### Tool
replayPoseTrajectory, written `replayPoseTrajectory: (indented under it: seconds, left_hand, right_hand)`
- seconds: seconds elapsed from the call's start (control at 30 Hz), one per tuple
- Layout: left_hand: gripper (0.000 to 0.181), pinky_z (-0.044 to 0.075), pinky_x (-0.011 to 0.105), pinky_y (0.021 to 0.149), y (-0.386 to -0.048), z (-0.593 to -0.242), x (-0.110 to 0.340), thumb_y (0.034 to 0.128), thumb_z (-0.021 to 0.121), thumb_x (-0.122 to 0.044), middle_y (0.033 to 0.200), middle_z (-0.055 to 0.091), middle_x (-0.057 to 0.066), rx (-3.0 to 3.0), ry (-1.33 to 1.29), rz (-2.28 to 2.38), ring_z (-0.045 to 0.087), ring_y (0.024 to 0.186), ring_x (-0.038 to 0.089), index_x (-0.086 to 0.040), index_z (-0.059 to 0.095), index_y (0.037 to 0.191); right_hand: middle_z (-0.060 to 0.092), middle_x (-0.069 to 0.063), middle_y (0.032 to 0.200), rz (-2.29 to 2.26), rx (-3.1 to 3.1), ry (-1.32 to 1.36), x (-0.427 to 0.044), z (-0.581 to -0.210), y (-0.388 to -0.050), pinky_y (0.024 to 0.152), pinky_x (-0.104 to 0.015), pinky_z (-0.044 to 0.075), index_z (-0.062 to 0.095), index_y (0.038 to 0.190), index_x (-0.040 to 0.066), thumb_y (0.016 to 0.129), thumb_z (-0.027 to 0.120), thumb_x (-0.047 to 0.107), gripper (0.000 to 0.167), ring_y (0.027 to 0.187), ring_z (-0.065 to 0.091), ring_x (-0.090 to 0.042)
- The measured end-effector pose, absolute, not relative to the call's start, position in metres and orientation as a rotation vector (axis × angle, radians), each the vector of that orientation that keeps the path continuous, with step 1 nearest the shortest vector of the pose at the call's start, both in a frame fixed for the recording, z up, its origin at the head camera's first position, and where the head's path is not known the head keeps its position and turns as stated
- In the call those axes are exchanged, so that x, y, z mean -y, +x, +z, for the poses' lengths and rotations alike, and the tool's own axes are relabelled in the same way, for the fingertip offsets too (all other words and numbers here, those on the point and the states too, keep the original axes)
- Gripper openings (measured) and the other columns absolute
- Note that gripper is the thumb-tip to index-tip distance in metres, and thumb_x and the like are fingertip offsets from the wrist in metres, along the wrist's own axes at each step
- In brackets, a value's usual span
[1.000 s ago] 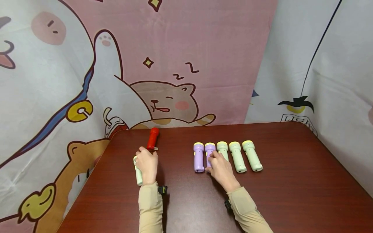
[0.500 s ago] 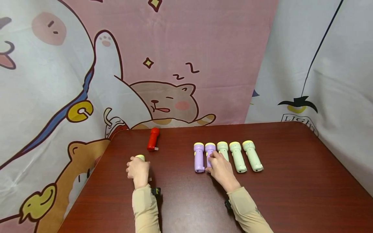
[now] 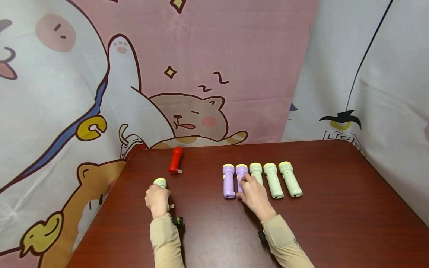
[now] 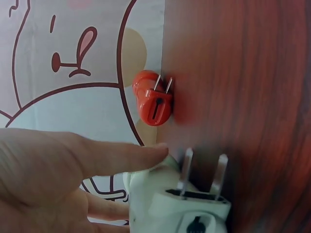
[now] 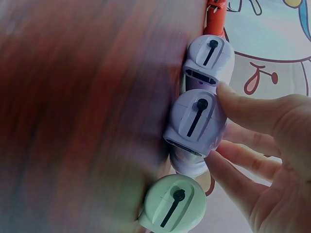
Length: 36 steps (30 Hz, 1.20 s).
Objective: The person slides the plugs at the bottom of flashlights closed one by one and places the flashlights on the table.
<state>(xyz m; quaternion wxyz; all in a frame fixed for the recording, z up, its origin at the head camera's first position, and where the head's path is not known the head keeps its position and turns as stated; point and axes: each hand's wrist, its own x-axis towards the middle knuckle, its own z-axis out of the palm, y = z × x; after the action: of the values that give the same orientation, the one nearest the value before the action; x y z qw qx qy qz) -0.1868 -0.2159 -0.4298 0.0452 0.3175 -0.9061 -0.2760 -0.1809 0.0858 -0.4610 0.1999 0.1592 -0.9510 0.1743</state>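
Observation:
My left hand (image 3: pixel 157 199) grips a pale green flashlight (image 3: pixel 160 182) lying on the table's left side, its yellow-rimmed head showing beyond the fingers. In the left wrist view, two metal plug prongs stick out of this flashlight's tail (image 4: pixel 189 211), and my thumb (image 4: pixel 124 158) lies along its side. Further back lies a red flashlight (image 3: pixel 175 160), its prongs out too. My right hand (image 3: pixel 255 195) holds the second purple flashlight (image 3: pixel 241 172) between thumb and fingers. In the right wrist view, no prongs stand out from the held flashlight's tail (image 5: pixel 197 119).
Another purple flashlight (image 3: pixel 229 182) lies just left of the held one. To the right are three pale green flashlights, the nearest (image 3: pixel 256 170) partly covered by my right hand. Behind the brown table (image 3: pixel 214 230) hangs a cartoon-printed cloth (image 3: pixel 254 56).
My left hand has drawn back toward me and left from near the red flashlight, and now covers the green flashlight's body. Its prongs have come into view. My right hand has stayed put.

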Motion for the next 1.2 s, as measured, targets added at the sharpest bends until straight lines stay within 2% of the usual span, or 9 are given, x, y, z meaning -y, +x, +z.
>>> replayPoseTrajectory:
  seconds: [0.3, 0.93, 1.2]
  left_hand:
    - [0.039, 0.05, 0.058, 0.076, -0.1872, -0.4314, 0.2193, 0.0758, 0.062, -0.014, 0.106, 0.061, 0.036, 2.757, 0.977, -0.859, 0.06, 0.096, 0.052, 0.014, 0.059, 0.103]
    - [0.035, 0.049, 0.058, 0.068, -0.1835, -0.4316, 0.223, 0.0722, 0.063, -0.012, 0.098, 0.062, 0.037, 2.743, 0.897, -0.855, 0.061, 0.089, 0.052, 0.013, 0.061, 0.095]
    - [0.031, 0.048, 0.055, 0.063, -0.1843, -0.4339, 0.2206, 0.0701, 0.065, -0.014, 0.091, 0.063, 0.032, 2.744, 0.891, -0.874, 0.061, 0.083, 0.048, 0.01, 0.062, 0.09]
  right_hand:
    - [0.06, -0.005, 0.097, 0.483, 2.662, 0.453, -0.0851, -0.4603, -0.1806, 0.067, -0.038, 0.051, 0.07, 0.082, 0.005, 0.065, 0.086, 0.018, 0.026, 0.088, 0.057, -0.025]
    - [0.06, -0.005, 0.097, 0.473, 2.657, 0.457, -0.0854, -0.4597, -0.1802, 0.067, -0.038, 0.051, 0.069, 0.079, 0.006, 0.064, 0.086, 0.019, 0.026, 0.088, 0.057, -0.025]
    - [0.061, -0.005, 0.097, 0.465, 2.654, 0.463, -0.0861, -0.4598, -0.1803, 0.066, -0.038, 0.051, 0.068, 0.078, 0.006, 0.064, 0.086, 0.019, 0.026, 0.087, 0.057, -0.025]
